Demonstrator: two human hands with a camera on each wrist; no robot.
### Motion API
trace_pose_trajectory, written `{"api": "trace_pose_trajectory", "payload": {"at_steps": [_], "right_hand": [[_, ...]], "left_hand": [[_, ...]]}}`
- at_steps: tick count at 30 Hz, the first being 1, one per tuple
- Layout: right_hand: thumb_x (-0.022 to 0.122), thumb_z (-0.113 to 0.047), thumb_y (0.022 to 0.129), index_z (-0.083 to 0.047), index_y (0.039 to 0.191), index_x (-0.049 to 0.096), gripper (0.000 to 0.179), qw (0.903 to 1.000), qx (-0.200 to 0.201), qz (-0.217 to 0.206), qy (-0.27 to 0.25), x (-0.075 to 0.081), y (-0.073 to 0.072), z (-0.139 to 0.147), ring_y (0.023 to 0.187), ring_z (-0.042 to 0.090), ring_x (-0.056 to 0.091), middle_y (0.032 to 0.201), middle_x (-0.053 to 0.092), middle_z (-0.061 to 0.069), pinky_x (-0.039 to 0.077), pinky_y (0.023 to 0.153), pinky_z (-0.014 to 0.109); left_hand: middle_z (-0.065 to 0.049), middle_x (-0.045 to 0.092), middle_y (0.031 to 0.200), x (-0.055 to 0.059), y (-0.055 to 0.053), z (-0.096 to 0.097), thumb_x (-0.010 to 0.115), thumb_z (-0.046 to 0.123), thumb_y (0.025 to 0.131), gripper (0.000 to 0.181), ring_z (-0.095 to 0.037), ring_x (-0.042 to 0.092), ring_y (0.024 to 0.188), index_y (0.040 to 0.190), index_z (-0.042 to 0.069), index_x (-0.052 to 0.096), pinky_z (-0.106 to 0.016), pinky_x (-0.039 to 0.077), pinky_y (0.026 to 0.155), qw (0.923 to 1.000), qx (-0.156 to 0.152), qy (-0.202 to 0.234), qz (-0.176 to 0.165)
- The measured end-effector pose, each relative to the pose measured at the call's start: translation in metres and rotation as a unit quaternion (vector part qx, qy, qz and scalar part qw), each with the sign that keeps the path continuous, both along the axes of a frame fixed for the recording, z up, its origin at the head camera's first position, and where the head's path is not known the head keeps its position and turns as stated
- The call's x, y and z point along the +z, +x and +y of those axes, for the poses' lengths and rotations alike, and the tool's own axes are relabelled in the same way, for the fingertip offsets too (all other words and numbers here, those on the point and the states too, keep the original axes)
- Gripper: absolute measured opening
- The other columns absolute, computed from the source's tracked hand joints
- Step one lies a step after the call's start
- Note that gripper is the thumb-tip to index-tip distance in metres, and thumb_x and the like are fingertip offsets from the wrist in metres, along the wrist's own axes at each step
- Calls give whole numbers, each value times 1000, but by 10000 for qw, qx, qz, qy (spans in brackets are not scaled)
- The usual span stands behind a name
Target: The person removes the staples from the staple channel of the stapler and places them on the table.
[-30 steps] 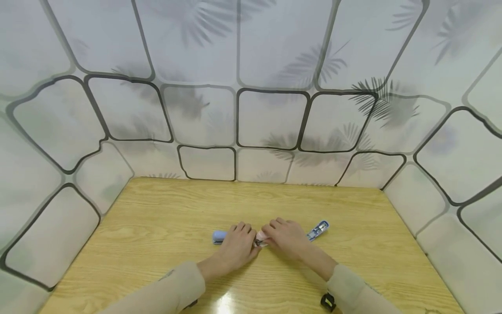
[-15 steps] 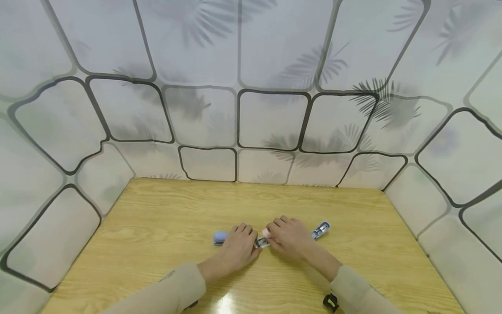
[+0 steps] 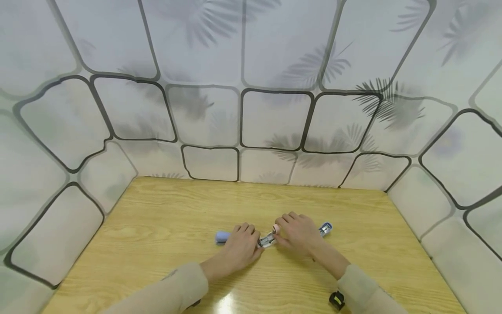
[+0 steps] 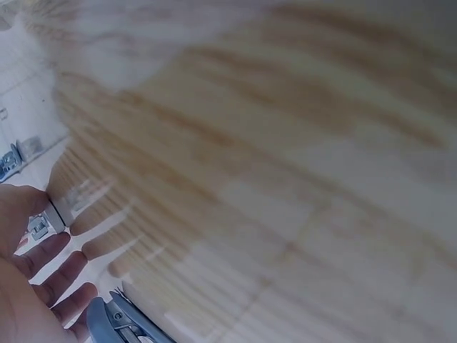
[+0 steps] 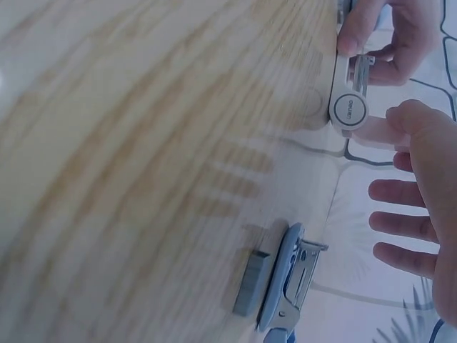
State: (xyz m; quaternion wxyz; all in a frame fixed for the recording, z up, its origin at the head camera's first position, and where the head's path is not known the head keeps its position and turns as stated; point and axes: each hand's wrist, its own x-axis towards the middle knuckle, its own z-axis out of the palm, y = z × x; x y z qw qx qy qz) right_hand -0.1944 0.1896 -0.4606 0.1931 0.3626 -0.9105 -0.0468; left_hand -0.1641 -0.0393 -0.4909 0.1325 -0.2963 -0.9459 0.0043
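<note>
A pink-and-white stapler (image 3: pixel 267 240) lies between the hands, its pink top arm (image 5: pixel 382 133) swung up from the metal staple channel. My left hand (image 3: pixel 240 244) pinches one end of its base between thumb and fingers. My right hand (image 3: pixel 299 233) holds the pink arm with thumb and forefinger; its other fingers extend loosely in the right wrist view. The stapler's round hinge disc (image 5: pixel 350 111) faces that camera. A light-blue stapler (image 3: pixel 222 237) lies just left of my left hand. Beyond my right hand lies a blue stapler (image 3: pixel 326 228), opened up, partly hidden.
A small grey bar like a staple strip (image 5: pixel 251 282) lies next to the opened blue stapler in the right wrist view. The wood-grain table (image 3: pixel 176 209) meets patterned cloth walls (image 3: pixel 270 117) at the back and sides.
My right hand has moved right and slightly up, raising the pink arm away from the base, so more of the metal channel shows. My left hand keeps its grip on the base.
</note>
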Motion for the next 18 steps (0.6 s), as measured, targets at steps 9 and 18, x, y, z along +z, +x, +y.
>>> {"api": "trace_pose_trajectory", "payload": {"at_steps": [9, 18], "right_hand": [[68, -55, 97, -18, 108, 71, 39, 9991, -278, -291, 128, 2, -6, 10, 93, 19, 69, 102, 74, -1, 62, 76, 34], [66, -60, 98, -16, 112, 75, 47, 9978, -425, -511, 74, 3, -17, 22, 96, 21, 72, 105, 76, 2, 63, 78, 36]], "left_hand": [[0, 72, 101, 1, 0, 2, 73, 51, 96, 36, -16, 63, 95, 101, 15, 70, -33, 56, 89, 9999, 47, -88, -53], [0, 71, 103, 4, -3, 10, 71, 52, 97, 37, -15, 63, 97, 104, 15, 71, -33, 56, 90, 9997, 105, -154, -139]]}}
